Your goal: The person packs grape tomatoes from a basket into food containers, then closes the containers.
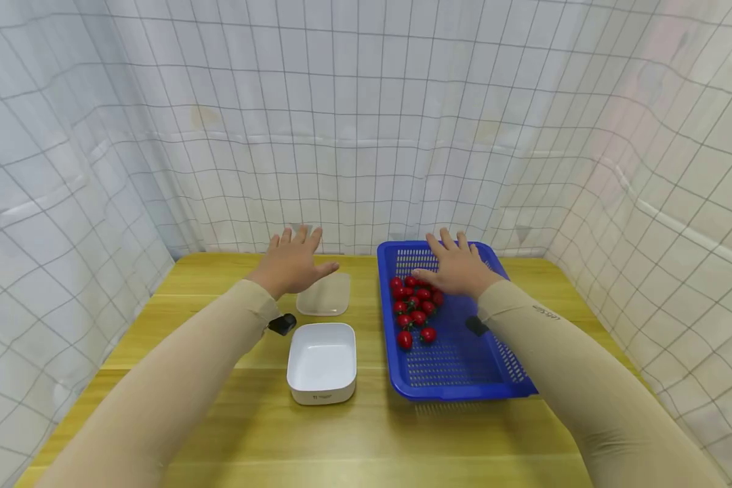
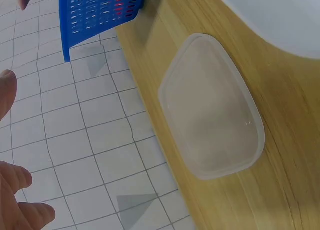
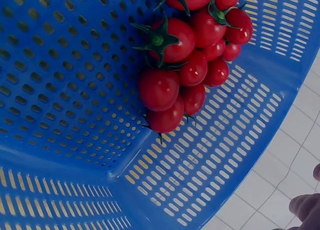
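My left hand (image 1: 293, 266) is held out over the far side of the table, fingers spread and holding nothing. Just beyond its thumb lies a flat translucent lid (image 1: 324, 295), seen whole in the left wrist view. Nearer to me stands a white square container (image 1: 322, 359) with nothing in it. On the right, a blue plastic basket (image 1: 463, 391) has several red cherry tomatoes (image 3: 159, 89) with green stems heaped along its left side. My right hand (image 1: 460, 268), fingers also spread and gripping nothing, hovers above the far part of this basket.
A wooden table (image 1: 317, 447) carries everything. White cloth with a dark grid (image 1: 366, 122) hangs behind it and along both sides, close to the table's edges. A black wrist device (image 1: 282, 324) sits under the left sleeve.
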Demonstrator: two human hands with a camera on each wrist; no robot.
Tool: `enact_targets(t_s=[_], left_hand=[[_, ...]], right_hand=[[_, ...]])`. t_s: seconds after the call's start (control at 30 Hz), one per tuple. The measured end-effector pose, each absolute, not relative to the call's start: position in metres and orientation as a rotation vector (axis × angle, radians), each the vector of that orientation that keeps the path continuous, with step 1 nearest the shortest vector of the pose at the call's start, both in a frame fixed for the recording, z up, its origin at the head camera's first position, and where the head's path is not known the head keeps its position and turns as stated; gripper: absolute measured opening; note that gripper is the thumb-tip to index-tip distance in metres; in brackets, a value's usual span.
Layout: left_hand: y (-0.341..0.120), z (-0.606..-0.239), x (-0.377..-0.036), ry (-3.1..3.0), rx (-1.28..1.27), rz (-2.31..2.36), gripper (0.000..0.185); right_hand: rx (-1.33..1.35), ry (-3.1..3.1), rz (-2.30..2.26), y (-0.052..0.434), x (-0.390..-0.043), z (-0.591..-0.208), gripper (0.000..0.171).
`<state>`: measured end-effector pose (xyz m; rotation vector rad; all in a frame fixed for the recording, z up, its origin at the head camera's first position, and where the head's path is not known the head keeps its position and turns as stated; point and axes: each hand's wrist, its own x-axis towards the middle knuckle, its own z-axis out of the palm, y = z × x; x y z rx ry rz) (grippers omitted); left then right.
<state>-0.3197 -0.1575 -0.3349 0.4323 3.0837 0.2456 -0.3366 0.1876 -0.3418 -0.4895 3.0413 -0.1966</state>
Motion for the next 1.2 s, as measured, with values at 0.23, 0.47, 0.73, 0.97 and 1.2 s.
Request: enact_targets(t_s=[0.23, 0.47, 0.73, 0.97, 1.2], left_hand=[[-0.165, -0.34, -0.314, 3.066, 0.513, 0.23, 0.092], [-0.181, -0.349, -0.298, 3.027, 0.655, 0.281, 0.091], [-0.199, -0.365, -0.265, 2.916, 0.748, 0.428, 0.095], [-0.212, -0.383, -0.231, 2.841, 0.784, 0.498, 0.101], [-0.222, -0.404, -0.21, 2.785, 0.798, 0.565, 0.111]], right_hand=[[-0.599, 2.976, -0.268, 0.194, -0.34, -0.35, 0.083], [-0.637, 2.871, -0.386, 0.196, -0.341, -0.358, 0.071], [-0.762, 2.851, -0.314, 0.192, -0.344, -0.37, 0.052], [-0.811, 2.825, -0.363, 0.189, -0.347, -0.38, 0.051], [-0.798, 2.803, -0.386, 0.183, -0.348, -0.383, 0.051]])
